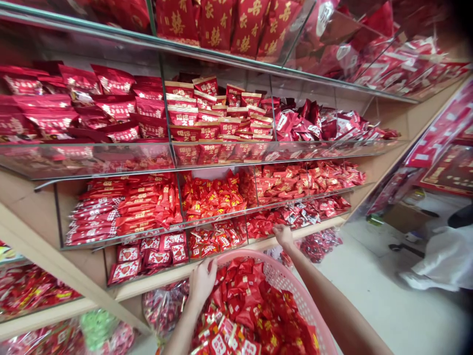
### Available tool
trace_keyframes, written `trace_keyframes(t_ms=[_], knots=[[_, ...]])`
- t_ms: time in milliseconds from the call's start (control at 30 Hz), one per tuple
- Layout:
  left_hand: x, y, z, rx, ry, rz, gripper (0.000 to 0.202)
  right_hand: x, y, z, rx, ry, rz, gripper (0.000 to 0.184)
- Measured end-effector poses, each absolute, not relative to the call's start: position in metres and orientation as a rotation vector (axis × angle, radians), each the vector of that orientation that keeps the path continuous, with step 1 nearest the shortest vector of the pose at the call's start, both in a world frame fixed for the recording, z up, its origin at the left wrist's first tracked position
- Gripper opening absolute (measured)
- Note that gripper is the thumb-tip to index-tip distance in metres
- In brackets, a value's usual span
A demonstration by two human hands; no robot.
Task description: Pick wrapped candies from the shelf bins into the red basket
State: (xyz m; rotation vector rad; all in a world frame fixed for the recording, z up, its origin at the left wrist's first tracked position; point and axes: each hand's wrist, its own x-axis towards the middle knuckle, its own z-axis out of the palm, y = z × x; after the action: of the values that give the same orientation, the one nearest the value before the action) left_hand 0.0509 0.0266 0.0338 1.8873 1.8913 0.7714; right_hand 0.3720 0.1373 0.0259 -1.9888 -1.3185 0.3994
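Note:
A pink perforated plastic basket (306, 301) full of small red wrapped candies (244, 291) stands in front of the shelves. My left hand (202, 281) is at the basket's far left rim, its fingers curled over the edge. Beyond the basket, my right hand (284, 236) reaches to the front of the lowest bin, beside loose red candies (260, 224). Its fingers are curled together; what they hold, if anything, is too small to make out.
Glass-divided shelves hold red packets (218, 116), stacked bars (136, 207) and square packs (158, 254). A wooden ledge (162, 278) runs along the bottom, with bagged candies (166, 303) below it. White fabric (436, 261) is at right above the pale floor (369, 296).

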Motion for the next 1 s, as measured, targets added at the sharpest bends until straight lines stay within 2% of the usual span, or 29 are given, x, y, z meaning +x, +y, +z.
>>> trace_keyframes(t_ms=[100,433,600,767,1000], knots=[[0.051,0.026,0.034,1.876,1.896,0.77,0.034,0.369,0.134,0.03,-1.918,-1.352,0.396,0.026],[0.051,0.027,0.035,1.877,1.907,0.759,0.034,0.352,0.09,0.075,-1.64,-1.426,0.249,0.03],[0.052,0.026,0.036,1.877,1.908,0.761,0.035,0.321,0.036,0.097,-1.486,-1.456,0.525,0.03],[0.052,0.025,0.038,1.859,1.913,0.756,0.034,0.281,-0.005,0.081,-1.429,-1.575,0.879,0.028],[0.052,0.024,0.035,1.868,1.899,0.796,0.034,0.249,-0.029,0.048,-1.449,-1.727,0.945,0.023]])
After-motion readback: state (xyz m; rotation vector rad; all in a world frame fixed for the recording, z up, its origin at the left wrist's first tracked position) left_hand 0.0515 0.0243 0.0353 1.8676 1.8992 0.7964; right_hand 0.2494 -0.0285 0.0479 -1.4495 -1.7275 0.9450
